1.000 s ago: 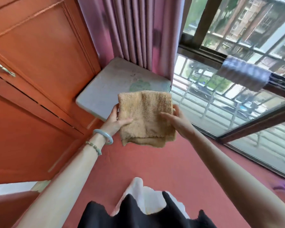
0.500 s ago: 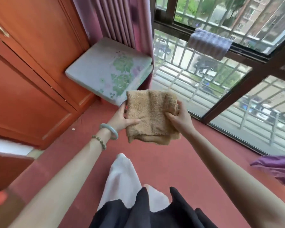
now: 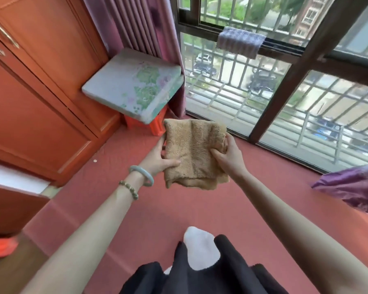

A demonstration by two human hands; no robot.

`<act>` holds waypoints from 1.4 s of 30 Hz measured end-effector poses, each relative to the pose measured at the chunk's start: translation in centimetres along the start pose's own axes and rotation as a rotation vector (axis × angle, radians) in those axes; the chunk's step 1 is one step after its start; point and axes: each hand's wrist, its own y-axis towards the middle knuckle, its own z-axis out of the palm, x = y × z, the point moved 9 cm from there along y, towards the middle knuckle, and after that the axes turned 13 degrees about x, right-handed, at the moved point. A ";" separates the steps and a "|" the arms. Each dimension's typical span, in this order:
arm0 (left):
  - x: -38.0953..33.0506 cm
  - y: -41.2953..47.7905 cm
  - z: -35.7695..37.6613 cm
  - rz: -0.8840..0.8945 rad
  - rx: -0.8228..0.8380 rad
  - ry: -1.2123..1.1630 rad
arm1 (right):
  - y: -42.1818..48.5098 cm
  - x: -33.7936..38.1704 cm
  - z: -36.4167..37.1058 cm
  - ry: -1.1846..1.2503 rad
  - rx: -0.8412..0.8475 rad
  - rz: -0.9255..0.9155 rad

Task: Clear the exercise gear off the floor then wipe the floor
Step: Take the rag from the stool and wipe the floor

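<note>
Two things stood at the left: a wooden cabinet (image 3: pixel 40 92) and, in the corner beside it, a flowered cushion (image 3: pixel 132 85) lying on an orange stool (image 3: pixel 155 126). Next came the left hand (image 3: pixel 157 158), bracelets at its wrist, with its thumb across the front of a folded tan cloth (image 3: pixel 193 149) and its fingers behind the left edge. The cloth hung in the air above the red floor (image 3: pixel 179 209), touching nothing but the hands. The right hand (image 3: pixel 229 153) gripped the cloth's right edge, thumb in front and fingers wrapped round the back. Further right, a grey rag (image 3: pixel 239 41) was draped over the window rail, and a purple thing (image 3: pixel 353 187) jutted in at the edge; what it was could not be told. No gear lay on the stretch of floor in view, so clearing looked done here and wiping seemed about to start. The next move would call for crouching, lowering the cloth flat to the floor and pressing on it with a palm, perhaps freeing one hand first.
</note>
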 end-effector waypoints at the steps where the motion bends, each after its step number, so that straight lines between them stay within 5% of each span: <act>1: -0.1 -0.9 1.1 0.010 -0.001 0.020 | -1.4 -0.3 0.0 -0.006 -0.010 -0.001; 20: 0.3 -18.3 28.8 0.042 0.254 0.213 | -33.4 -12.1 -2.1 0.263 -0.040 0.083; 28: -3.2 -21.9 44.1 0.035 0.431 -0.012 | -43.2 -19.2 -9.1 0.391 -0.064 0.118; 42: -8.9 -28.1 70.3 -0.152 0.555 -0.298 | -59.0 -31.9 -24.5 0.253 0.007 0.123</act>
